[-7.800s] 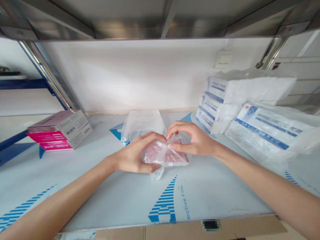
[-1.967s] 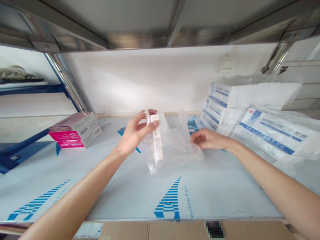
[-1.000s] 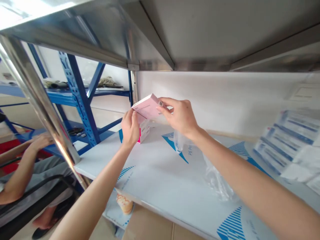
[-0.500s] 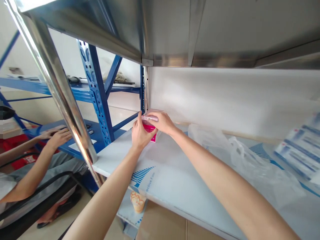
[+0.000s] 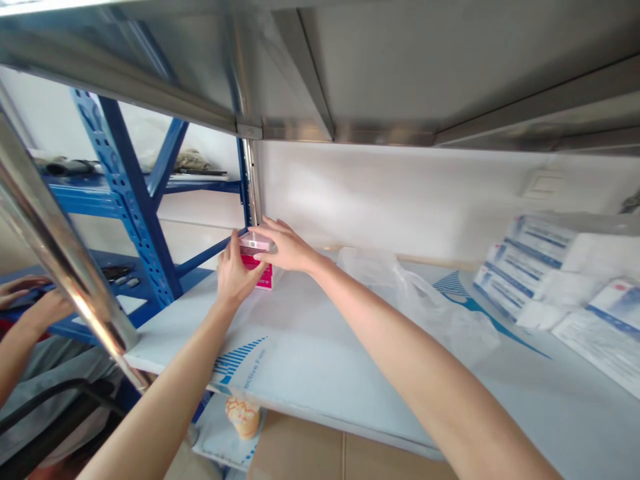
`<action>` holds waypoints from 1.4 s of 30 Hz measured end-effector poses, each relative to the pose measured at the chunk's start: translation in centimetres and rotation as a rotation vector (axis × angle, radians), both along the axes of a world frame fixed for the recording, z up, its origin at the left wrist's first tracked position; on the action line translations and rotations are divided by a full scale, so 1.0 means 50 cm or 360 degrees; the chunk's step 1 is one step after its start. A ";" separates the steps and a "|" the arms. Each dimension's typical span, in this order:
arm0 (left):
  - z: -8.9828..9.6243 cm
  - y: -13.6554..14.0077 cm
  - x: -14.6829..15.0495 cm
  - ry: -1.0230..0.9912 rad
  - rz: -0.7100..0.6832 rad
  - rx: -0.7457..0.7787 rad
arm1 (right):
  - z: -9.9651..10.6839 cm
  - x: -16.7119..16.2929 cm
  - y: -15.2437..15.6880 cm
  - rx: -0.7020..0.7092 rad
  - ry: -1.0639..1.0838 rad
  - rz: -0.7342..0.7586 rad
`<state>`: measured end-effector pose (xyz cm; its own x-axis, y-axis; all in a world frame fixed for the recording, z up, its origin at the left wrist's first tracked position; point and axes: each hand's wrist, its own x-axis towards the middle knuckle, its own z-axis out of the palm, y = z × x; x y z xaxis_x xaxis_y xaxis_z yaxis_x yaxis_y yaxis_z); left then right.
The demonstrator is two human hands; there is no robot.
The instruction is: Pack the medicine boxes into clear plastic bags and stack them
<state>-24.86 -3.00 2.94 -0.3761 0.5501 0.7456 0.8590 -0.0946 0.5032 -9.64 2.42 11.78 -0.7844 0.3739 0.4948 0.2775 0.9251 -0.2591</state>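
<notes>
At the back left corner of the film-covered shelf (image 5: 320, 347), a bright pink box (image 5: 264, 277) stands with a thin pale pink box (image 5: 256, 244) on top of it. My left hand (image 5: 236, 275) wraps the left side of the stack, thumb across the front of the bright pink box. From the right, my right hand (image 5: 286, 248) grips the pale pink box, fingers over its top and thumb at its lower front edge. Both hands hide parts of the boxes.
A clear plastic bag (image 5: 425, 300) lies mid-shelf. White and blue boxes (image 5: 525, 260) are stacked at the right. A metal shelf (image 5: 380, 73) hangs overhead, with a shiny post (image 5: 75, 267) at left. Below are a patterned cup (image 5: 243, 419) and cardboard (image 5: 310, 447). A co-worker's hands (image 5: 40, 307) are far left.
My view has turned right, so the hands and boxes appear further left and more of the white and blue boxes shows. Both hands stay at the pink boxes.
</notes>
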 end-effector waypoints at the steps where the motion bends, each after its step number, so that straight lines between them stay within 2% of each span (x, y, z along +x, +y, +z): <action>1: 0.007 -0.005 0.009 0.0069 0.0073 0.0077 | 0.023 0.025 -0.018 -0.0011 -0.0013 0.0001; 3: 0.025 -0.017 0.045 0.0266 0.0118 0.0276 | 0.074 0.092 -0.057 0.0037 -0.0051 0.0148; 4: 0.036 -0.024 0.071 0.0371 0.0041 0.0358 | 0.098 0.133 -0.076 0.0084 -0.0045 0.0277; 6: 0.058 -0.038 0.138 0.0532 -0.0297 0.0394 | 0.135 0.228 -0.105 0.0091 0.0105 0.0438; 8: 0.077 -0.050 0.220 0.0544 -0.0797 0.0138 | 0.145 0.332 -0.110 -0.0019 0.0263 0.0340; 10: 0.091 -0.057 0.305 0.0481 -0.1243 -0.0310 | 0.125 0.435 -0.089 -0.0107 0.0388 0.0086; 12: 0.099 -0.058 0.383 0.0469 -0.1431 -0.0586 | 0.078 0.527 -0.049 -0.0205 0.0371 -0.0237; 14: 0.099 -0.050 0.447 0.0357 -0.1572 -0.0799 | 0.019 0.602 -0.007 -0.0361 0.0173 -0.0509; 16: 0.091 -0.033 0.497 0.0217 -0.1720 -0.0883 | -0.039 0.657 0.024 -0.0507 -0.0015 -0.0566; 18: 0.078 -0.012 0.531 0.0007 -0.1854 -0.0849 | -0.083 0.694 0.038 -0.0667 -0.0097 -0.0475; 20: 0.066 0.008 0.553 -0.0332 -0.1907 -0.0787 | -0.109 0.719 0.039 -0.0795 -0.0093 -0.0318; 23: 0.058 0.028 0.565 -0.0981 -0.1842 -0.0706 | -0.117 0.748 0.026 -0.0867 -0.0116 -0.0150; 26: 0.058 0.034 0.559 -0.1465 -0.1859 -0.0724 | -0.104 0.766 0.008 -0.0750 -0.0251 -0.0204; 28: 0.057 0.034 0.553 -0.1624 -0.1910 -0.0764 | -0.093 0.766 -0.006 -0.0637 -0.0108 -0.0261; 30: 0.055 0.031 0.551 -0.1668 -0.1950 -0.0788 | -0.083 0.753 -0.021 -0.0650 0.0223 -0.0253; 32: 0.052 0.024 0.554 -0.1592 -0.1991 -0.0885 | -0.077 0.730 -0.036 -0.0824 0.0464 -0.0184; 36: 0.047 0.011 0.560 -0.1349 -0.2050 -0.1137 | -0.074 0.689 -0.060 -0.1151 0.0547 -0.0103; 40: 0.043 0.013 0.546 -0.1298 -0.2086 -0.1137 | -0.079 0.686 -0.061 -0.1304 0.0749 -0.0165; 42: 0.044 0.017 0.534 -0.1317 -0.2174 -0.1119 | -0.086 0.695 -0.052 -0.1341 0.0932 -0.0280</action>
<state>1.83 -2.16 5.13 0.4684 0.8762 0.1133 -0.1284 -0.0594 0.9899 25.10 -0.19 7.49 -0.4063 0.8609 0.3061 0.0134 0.3406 -0.9401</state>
